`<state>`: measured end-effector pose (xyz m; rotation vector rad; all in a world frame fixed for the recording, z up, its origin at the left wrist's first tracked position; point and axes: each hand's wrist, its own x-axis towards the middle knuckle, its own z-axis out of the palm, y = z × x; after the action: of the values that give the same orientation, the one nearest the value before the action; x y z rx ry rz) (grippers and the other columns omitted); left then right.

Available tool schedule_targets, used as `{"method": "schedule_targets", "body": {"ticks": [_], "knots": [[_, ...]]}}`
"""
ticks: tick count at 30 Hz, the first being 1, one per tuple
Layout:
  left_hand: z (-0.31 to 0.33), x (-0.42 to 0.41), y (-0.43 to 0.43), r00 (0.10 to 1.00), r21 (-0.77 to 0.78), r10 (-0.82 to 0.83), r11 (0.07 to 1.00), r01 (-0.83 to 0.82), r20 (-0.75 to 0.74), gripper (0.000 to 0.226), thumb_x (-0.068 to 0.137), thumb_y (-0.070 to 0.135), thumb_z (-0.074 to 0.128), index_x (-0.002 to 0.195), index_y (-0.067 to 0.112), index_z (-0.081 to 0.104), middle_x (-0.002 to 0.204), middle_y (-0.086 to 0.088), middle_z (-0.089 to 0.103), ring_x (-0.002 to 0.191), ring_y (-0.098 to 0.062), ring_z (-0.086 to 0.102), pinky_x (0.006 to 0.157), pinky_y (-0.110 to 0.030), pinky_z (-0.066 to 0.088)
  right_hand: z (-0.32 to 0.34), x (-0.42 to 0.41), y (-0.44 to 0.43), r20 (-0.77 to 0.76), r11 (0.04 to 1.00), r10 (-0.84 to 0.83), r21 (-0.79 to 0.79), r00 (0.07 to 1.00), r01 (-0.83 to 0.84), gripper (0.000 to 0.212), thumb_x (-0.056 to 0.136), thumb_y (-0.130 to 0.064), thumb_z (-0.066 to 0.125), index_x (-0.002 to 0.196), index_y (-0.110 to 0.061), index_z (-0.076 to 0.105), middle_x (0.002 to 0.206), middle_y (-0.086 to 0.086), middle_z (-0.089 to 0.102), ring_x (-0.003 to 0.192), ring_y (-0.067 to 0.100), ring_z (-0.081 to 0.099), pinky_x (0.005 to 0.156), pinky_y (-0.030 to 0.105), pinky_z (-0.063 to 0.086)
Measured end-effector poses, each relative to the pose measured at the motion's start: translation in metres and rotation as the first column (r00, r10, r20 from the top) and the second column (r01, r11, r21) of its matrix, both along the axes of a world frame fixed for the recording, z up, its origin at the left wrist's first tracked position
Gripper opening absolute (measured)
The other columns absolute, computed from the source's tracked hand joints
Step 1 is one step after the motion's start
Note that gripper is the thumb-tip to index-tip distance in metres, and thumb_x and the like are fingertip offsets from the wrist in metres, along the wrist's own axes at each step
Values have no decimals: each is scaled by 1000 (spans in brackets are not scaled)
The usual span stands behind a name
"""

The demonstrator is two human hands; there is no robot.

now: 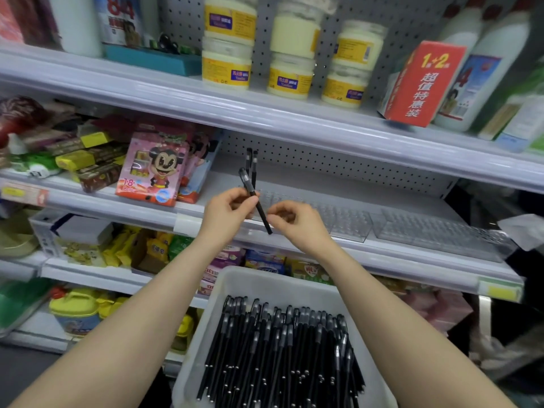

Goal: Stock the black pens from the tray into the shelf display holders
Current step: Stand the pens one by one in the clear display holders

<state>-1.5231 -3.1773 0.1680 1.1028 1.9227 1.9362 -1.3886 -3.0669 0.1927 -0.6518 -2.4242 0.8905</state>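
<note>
Seen from the head camera, the left hand (228, 210) pinched a tilted black pen (255, 200) near its cap. The right hand's (294, 220) curled fingertips met the barrel lower down, though I could not tell if they gripped it. I judged this the slotting step: two pens (251, 161) stood just beyond the hands in the clear display holder (347, 219), the white tray (235, 278) lay below the forearms, and next the pen needed turning upright over a free hole.

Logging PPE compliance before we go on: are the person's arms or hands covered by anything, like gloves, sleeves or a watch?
No. The left hand and right hand are ungloved, both forearms bare to the frame's edge; no sleeve, watch, bracelet or ring shows.
</note>
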Motion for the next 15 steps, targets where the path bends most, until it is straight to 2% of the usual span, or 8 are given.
{"method": "schedule_targets", "body": {"ticks": [3,6,8,10,13,15], "knots": [[6,10,7,998,-35,-9,999,6,-66,8,89,23,67,93,19,73,76,3,71,70,-12,67,79,-37,56,-4,2,-1,-32,1000,-9,21,999,10,16,87,-29,71,97,-17,73,87,-5,72,82,11,66,80,28,54],[6,19,10,999,-43,-25,999,23,-38,8,89,24,68,96,21,71,80,2,71,78,-18,69,83,-44,57,-7,4,1,-33,999,-23,40,999,24,15,87,-29,71,93,-16,72,85,-4,71,82,11,65,78,26,53],[-3,27,6,1000,-81,-11,997,9,-25,15,89,29,68,102,23,67,88,3,69,81,-15,68,80,-38,58,-8,6,5,-39,999,-39,30,998,40,12,88,-29,70,92,-18,71,83,-6,69,80,9,63,73,20,50],[-20,36,1,991,-236,-21,972,-10,-129,11,89,32,66,98,26,67,89,9,67,79,-8,65,78,-31,55,-4,6,11,-61,998,-66,-21,996,64,8,90,-27,69,94,-21,67,79,-9,65,74,6,60,69,19,48],[-55,56,-8,941,-559,-238,826,66,-241,6,90,29,66,94,27,69,86,16,66,77,-2,60,86,-28,53,9,0,23,-119,979,-127,-171,985,106,13,90,-26,69,102,-20,65,79,-3,68,76,15,65,73,35,54],[-82,67,-11,912,-732,-355,674,99,-204,11,91,30,65,97,23,71,91,13,68,82,-4,61,88,-27,52,18,-7,29,-153,960,-164,-253,975,122,21,92,-22,68,109,-10,64,81,1,70,73,16,66,68,32,55]]}}
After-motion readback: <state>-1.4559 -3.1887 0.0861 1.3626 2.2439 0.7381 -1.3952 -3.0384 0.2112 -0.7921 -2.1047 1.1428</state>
